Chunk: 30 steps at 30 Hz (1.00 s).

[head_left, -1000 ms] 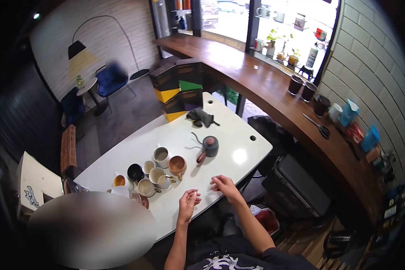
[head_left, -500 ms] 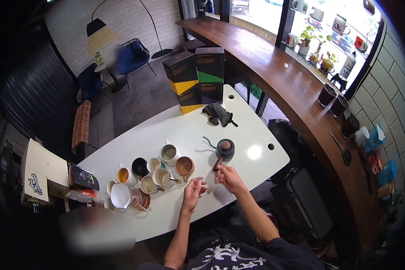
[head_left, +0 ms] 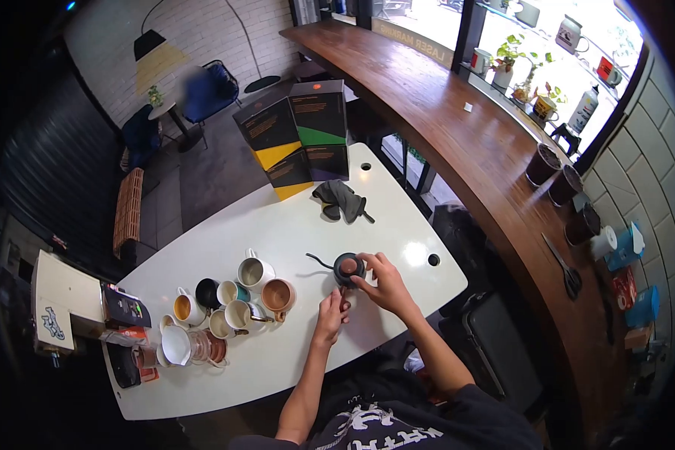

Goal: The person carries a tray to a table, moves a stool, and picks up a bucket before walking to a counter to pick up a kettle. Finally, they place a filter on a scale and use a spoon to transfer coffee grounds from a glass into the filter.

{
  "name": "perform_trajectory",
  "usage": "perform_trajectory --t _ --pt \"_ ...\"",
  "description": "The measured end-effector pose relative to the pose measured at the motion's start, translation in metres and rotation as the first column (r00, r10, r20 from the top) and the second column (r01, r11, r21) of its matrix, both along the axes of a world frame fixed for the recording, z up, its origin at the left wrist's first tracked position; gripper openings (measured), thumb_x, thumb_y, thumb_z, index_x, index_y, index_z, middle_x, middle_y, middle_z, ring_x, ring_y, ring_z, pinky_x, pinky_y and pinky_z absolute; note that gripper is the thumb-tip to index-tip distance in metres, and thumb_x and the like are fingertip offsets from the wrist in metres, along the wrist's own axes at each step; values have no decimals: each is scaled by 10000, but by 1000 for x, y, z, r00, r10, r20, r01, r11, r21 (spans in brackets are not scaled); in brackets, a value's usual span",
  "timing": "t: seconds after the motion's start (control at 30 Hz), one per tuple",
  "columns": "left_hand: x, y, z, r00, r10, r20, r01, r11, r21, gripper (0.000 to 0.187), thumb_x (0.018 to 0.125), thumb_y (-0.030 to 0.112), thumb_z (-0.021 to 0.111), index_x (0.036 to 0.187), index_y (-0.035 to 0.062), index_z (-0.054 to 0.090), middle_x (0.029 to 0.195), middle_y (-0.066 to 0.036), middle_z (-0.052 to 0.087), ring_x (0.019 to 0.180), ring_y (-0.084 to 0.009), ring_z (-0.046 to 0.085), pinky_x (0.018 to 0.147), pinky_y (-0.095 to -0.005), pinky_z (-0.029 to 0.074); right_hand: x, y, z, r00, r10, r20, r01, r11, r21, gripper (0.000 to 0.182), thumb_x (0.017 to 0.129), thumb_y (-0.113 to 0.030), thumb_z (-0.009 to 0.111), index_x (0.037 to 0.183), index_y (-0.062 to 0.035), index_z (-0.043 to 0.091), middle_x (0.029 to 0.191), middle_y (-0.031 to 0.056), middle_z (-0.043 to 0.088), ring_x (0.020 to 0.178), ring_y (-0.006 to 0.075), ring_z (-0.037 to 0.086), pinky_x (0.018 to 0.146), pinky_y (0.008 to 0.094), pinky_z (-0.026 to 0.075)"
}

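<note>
A dark gooseneck kettle (head_left: pixel 348 279) with a brown knob on its lid stands on the white table (head_left: pixel 397 217), its thin spout pointing left. My left hand (head_left: pixel 330 318) is closed at the near side of the kettle, fingers wrapped at its handle, which they mostly hide. From the right, my right hand (head_left: pixel 386 285) curves around the kettle's top, with thumb and fingertips at the edge of the lid. Left of my hands stand several mugs, among them a brown mug (head_left: pixel 278 295) nearest to me and a white mug (head_left: pixel 253 271) behind it.
Behind the kettle lie a crumpled grey cloth (head_left: pixel 340 201) and stacked black boxes (head_left: pixel 319 112). At the left end stand a glass server with a white dripper (head_left: pixel 176 346) and a cream-coloured machine (head_left: pixel 66 296). A curved wooden counter (head_left: pixel 427 97) runs along the right.
My left hand has moved up and right to the kettle's handle. My right hand has shifted from the handle to the lid. The view has turned slightly.
</note>
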<state>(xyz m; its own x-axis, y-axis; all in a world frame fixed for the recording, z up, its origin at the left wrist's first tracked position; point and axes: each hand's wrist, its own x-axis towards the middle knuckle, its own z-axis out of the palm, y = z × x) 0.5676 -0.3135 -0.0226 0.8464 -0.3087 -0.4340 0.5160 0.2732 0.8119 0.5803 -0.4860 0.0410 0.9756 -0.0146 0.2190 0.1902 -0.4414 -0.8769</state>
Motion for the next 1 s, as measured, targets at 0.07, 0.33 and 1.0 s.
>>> perform_trajectory --t 0.07,0.33,1.0 --pt "0 3 1 995 -102 20 102 994 29 389 1018 424 403 1099 69 539 746 32 423 579 -41 365 511 -197 355 12 8 -3 988 -26 151 72 949 -306 378 781 -165 751 1100 -38 592 879 115 537 775 262 563 678 349 459" --pt "-22 1 -3 984 -126 127 107 984 144 323 1042 347 368 1146 71 499 748 16 427 582 -49 367 515 -204 355 10 6 -7 977 134 167 -66 930 -363 342 754 -142 767 1006 -14 575 880 125 536 787 289 549 685 364 456" --pt "-22 -14 9 986 -127 106 107 979 174 381 1038 399 348 1119 71 523 771 33 439 584 -36 356 541 -196 365 -6 -54 -13 966 129 -224 63 723 688 197 970 -149 558 1059 19 607 819 0 585 704 61 507 623 220 418"
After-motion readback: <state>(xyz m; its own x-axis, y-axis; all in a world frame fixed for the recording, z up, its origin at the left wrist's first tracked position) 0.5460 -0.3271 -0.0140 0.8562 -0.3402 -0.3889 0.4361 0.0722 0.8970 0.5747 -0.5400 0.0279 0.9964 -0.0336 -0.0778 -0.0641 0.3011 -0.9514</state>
